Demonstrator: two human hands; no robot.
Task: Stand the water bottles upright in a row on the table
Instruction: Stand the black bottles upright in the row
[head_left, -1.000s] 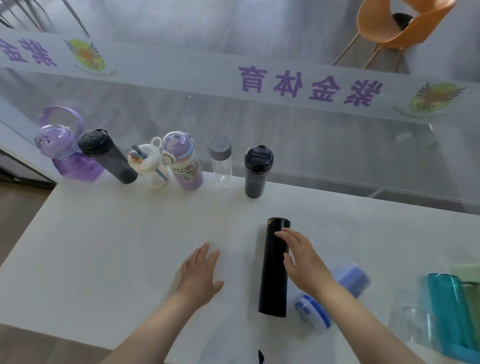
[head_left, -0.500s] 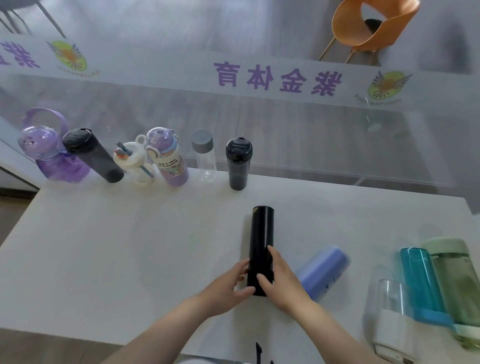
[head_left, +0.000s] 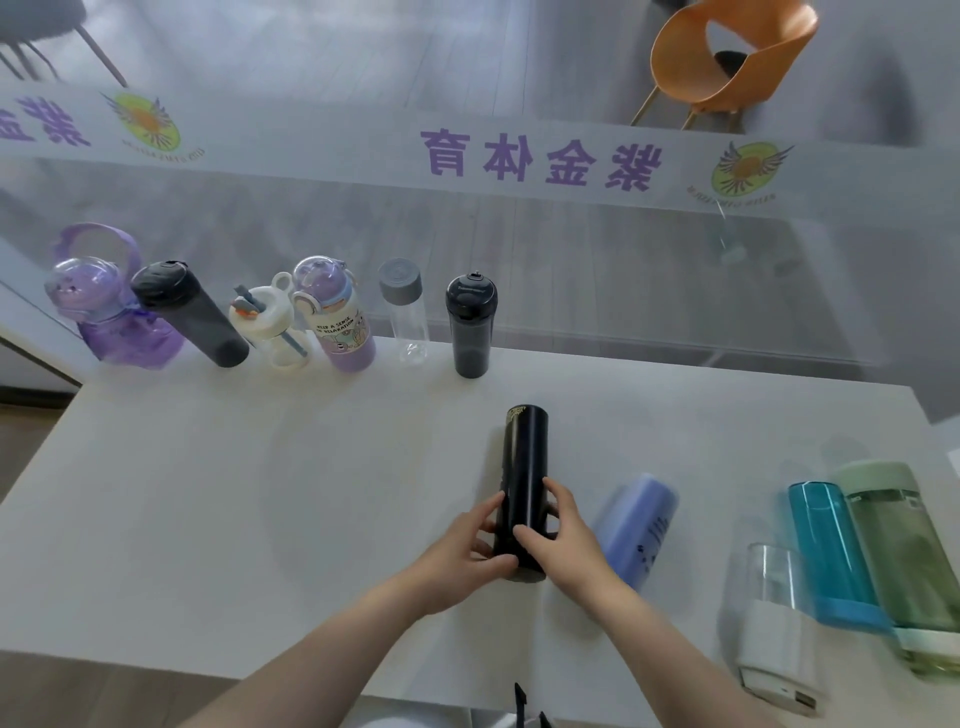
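A tall black flask (head_left: 523, 462) lies on the white table (head_left: 260, 493), its top pointing away from me. My left hand (head_left: 467, 545) and my right hand (head_left: 558, 540) both grip its near end from either side. Several bottles stand upright in a row along the far edge: a purple jug (head_left: 111, 306), a dark grey bottle (head_left: 192, 314), a white cup (head_left: 267, 325), a lilac bottle (head_left: 335, 317), a clear bottle (head_left: 408, 312) and a dark bottle (head_left: 470, 325). A lavender bottle (head_left: 641, 525) lies just right of my right hand.
At the right edge lie a clear bottle with a white base (head_left: 776, 618), a teal bottle (head_left: 831, 551) and a pale green bottle (head_left: 906, 561). A glass wall with purple lettering runs behind the table. An orange chair (head_left: 727, 57) stands beyond it.
My left hand has come off the table onto the black flask. My right hand has slid down to its near end, so both hands now hold it.
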